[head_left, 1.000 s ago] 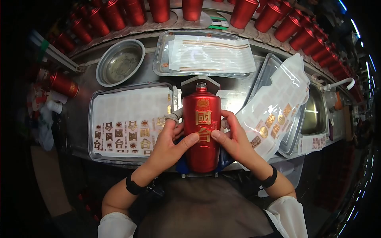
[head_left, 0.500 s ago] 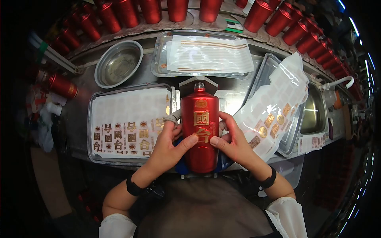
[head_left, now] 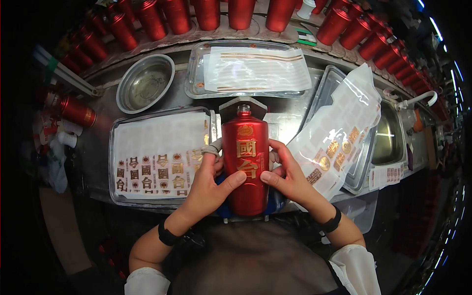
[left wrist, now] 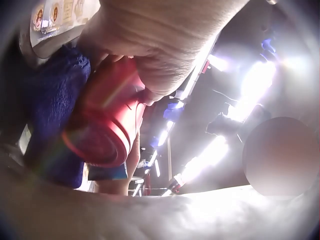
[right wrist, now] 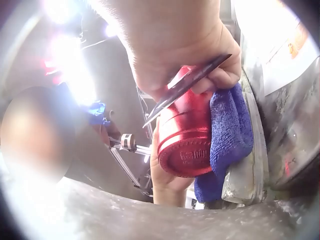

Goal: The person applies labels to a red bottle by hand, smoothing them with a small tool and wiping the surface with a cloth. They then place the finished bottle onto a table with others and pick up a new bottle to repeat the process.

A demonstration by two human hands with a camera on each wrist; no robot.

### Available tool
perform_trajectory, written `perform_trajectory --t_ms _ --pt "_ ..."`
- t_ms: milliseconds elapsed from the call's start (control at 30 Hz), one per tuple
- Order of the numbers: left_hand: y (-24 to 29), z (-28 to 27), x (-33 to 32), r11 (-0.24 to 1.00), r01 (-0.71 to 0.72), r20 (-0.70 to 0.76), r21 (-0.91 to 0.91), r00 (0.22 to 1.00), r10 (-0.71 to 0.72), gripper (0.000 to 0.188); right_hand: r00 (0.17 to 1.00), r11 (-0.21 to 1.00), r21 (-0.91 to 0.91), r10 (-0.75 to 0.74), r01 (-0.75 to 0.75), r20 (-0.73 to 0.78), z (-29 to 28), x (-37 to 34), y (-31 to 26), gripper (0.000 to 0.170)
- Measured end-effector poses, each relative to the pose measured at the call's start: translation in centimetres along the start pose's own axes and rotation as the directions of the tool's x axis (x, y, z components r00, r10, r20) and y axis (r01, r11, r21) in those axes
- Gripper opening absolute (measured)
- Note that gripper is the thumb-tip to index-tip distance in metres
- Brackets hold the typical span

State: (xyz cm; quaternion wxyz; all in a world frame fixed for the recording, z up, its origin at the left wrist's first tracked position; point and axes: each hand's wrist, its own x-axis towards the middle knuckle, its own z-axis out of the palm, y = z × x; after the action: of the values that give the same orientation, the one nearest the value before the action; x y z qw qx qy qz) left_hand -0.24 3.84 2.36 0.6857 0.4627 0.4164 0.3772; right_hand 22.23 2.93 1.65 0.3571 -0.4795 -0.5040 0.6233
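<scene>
In the head view a red bottle (head_left: 245, 191) with gold characters lies tilted back, its uncapped neck pointing away from me. My left hand (head_left: 206, 184) holds its left side, thumb on the front beside the lower character; a pale wrap covers one finger. My right hand (head_left: 292, 179) holds the right side, thumb near the same character. A blue cloth (right wrist: 231, 125) lies under the bottle. The right wrist view shows a slim, pointed dark metal tool (right wrist: 185, 87) at my right hand. Fingers behind the bottle are partly hidden.
A tray (head_left: 114, 162) of gold character stickers stands left, a metal bowl (head_left: 146, 83) behind it. Another tray (head_left: 194, 73) with striped sheets sits at the back. To the right are a sticker sheet (head_left: 339, 132) and a sink (head_left: 388, 140). Red bottles (head_left: 241, 14) line the conveyor behind.
The red bottles along the back conveyor have moved to the right. My right thumb has slid slightly down the bottle's front. The grip of both hands stays otherwise much the same.
</scene>
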Motion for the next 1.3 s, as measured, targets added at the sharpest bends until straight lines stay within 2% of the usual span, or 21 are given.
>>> perform_trajectory --t_ms 167,400,500,600,667,767,800,867,900,1100,1200,1300 --pt "-0.3 -0.2 0.0 1.0 0.003 0.008 0.015 1.0 -0.003 0.072 1.0 1.0 -0.001 0.007 -0.007 0.017 -0.2 0.1 -0.4 0.077" --pt "-0.5 -0.3 -0.1 1.0 -0.003 0.01 0.017 1.0 0.003 0.068 0.995 0.999 0.043 0.021 -0.016 -0.102 1.1 1.1 -1.1 0.063" --pt "-0.4 -0.3 -0.1 0.998 0.045 0.021 -0.05 0.999 -0.044 0.066 0.994 0.999 0.033 0.036 -0.032 -0.105 1.5 1.0 -1.7 0.061" --pt "-0.1 -0.3 -0.1 0.998 0.032 0.017 -0.058 0.999 -0.031 0.064 0.994 0.999 0.018 0.044 -0.042 -0.099 1.2 0.9 -1.7 0.061" --pt "0.6 0.0 0.4 0.997 0.007 -0.012 -0.079 1.0 -0.008 0.063 0.995 0.998 0.063 0.005 0.001 -0.102 1.2 1.2 -1.3 0.062" --pt "1.0 1.0 1.3 0.995 -0.008 -0.074 -0.095 0.997 0.001 0.063 0.994 0.99 0.137 0.029 -0.014 -0.108 1.2 1.7 -1.1 0.062" --pt "1.1 1.2 1.5 0.995 -0.009 -0.095 -0.098 0.995 0.0 0.063 0.994 0.996 0.085 0.033 -0.025 -0.102 1.1 1.7 -1.0 0.061" --pt "0.6 1.0 1.7 0.999 -0.035 -0.114 0.007 0.993 0.035 0.064 0.995 0.999 -0.02 0.042 -0.044 -0.093 1.0 1.3 -0.8 0.059" --pt "0.4 0.9 1.8 0.997 -0.046 -0.123 0.06 0.991 0.053 0.064 0.995 0.999 0.018 0.033 -0.031 -0.091 1.1 1.3 -0.9 0.059" --pt "0.6 0.8 1.8 0.999 -0.036 -0.115 0.026 0.993 0.039 0.065 0.992 0.993 0.115 -0.004 0.018 -0.124 1.9 1.3 -1.6 0.06" --pt "0.2 0.7 1.9 0.996 -0.077 -0.136 0.043 0.987 0.082 0.06 0.996 1.0 -0.022 0.003 -0.005 -0.092 1.0 1.6 -0.6 0.055" --pt "0.6 0.8 2.0 0.996 -0.061 -0.139 0.066 0.988 0.07 0.056 0.996 1.0 0.014 -0.008 0.009 -0.089 0.8 1.9 -0.3 0.051"
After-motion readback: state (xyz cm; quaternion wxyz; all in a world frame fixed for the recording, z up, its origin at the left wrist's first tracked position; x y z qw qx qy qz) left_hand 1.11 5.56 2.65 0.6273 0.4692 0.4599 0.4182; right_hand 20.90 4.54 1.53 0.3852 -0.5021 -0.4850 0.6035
